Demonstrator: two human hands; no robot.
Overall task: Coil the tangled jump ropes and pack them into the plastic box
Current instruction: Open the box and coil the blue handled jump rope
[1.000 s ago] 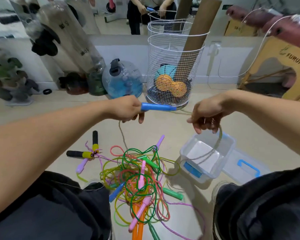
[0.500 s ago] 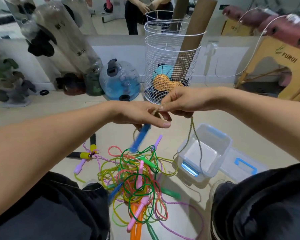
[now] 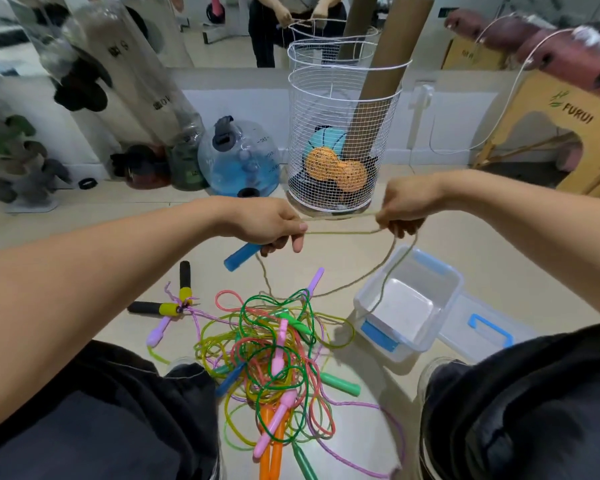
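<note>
Beige floor (image 3: 465, 216), white wall and mirror at top; wire basket (image 3: 340, 133) upper centre. Left hand (image 3: 271, 226) at frame centre clamps blue handle (image 3: 241, 256) and olive rope (image 3: 343, 232); right hand (image 3: 404, 207), apart, pinches same rope. Tangled ropes (image 3: 274, 355) lie below both hands. One clear plastic box (image 3: 409, 303) lower right, one lid (image 3: 482, 332) beside.

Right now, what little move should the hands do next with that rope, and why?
Probably bring the right hand back to the left hand to lay another loop: the tan rope is stretched between them, and more hangs toward the pile.
</note>
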